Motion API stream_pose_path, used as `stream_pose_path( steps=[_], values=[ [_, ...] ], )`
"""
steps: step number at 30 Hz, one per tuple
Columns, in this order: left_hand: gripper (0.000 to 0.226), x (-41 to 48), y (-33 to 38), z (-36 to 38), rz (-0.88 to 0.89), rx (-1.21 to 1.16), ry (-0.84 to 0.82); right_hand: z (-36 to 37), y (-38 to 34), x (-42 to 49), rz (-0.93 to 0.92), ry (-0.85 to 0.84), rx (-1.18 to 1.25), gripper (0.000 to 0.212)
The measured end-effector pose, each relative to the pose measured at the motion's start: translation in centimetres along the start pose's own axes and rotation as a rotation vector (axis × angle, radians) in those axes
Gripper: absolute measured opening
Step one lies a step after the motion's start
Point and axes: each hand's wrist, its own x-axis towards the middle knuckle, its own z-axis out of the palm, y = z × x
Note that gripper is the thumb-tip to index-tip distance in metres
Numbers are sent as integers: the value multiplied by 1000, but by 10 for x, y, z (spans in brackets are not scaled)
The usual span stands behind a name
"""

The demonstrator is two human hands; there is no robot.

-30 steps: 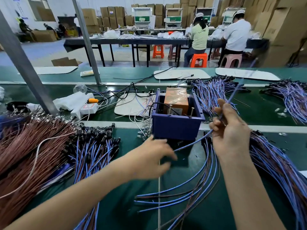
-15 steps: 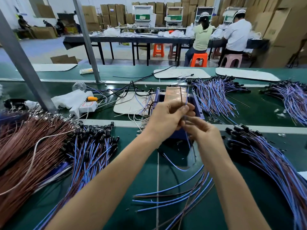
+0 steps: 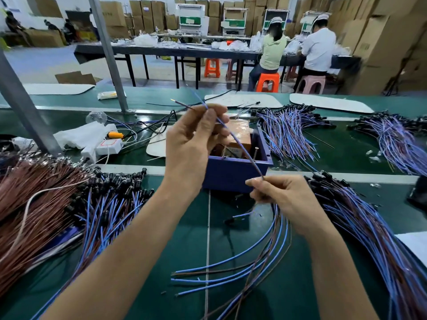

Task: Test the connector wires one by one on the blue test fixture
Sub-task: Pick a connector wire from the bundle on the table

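Holding one thin blue-and-brown connector wire [image 3: 240,144] slanted above the blue plastic test fixture box [image 3: 233,176] on the green desk [image 3: 235,241], your left hand [image 3: 191,144] curls its fingers round the upper part; your right hand [image 3: 284,197] pinches the lower part.

One wide-angle cam, worn on the person's head, is looking fwd and down from close above the table [image 3: 180,306], w/ both forearms coming in from the bottom edge and the left hand [image 3: 194,144] and right hand [image 3: 284,197] sitting near frame centre, right in front of the lens. It's facing across the table over the blue test fixture [image 3: 233,174], and the wide lens is also taking in the room beyond, w/ seated workers [image 3: 272,54] showing small along the top.
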Motion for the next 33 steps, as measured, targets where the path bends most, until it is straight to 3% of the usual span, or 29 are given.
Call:
stream_pose_path(
  steps=[3, 7, 9, 13, 15, 17, 20, 28, 33],
  values=[
    [13, -4, 5, 0, 56, -28, -30, -6, -8, 4, -124, 235, 149, 13],
    [19, -8, 7, -2, 133, 1, -117, -12, -12, 2, -323, 405, -3, 21],
    [19, -7, 7, -6, 146, 85, -154, -13, -8, 0, -297, 362, -95, 24],
    [18, -2, -7, -17, -67, 373, -303, -9, 9, -1, 54, -49, -508, 31],
    [19, -1, -19, -21, -248, 456, -363, 1, 11, -1, 81, -81, -375, 43],
    [19, -3, -31, -25, -378, 480, -402, 14, 8, 1, 14, 9, -48, 48],
    [18, -10, -44, -29, -477, 457, -460, 30, 4, 6, -83, 141, 211, 32],
    [17, -16, -58, -31, -555, 440, -434, 46, 22, 10, -99, 259, 346, 25],
    [26, -8, -66, -33, -614, 321, -155, 44, 27, 23, -47, 490, 315, 16]
  ],
)
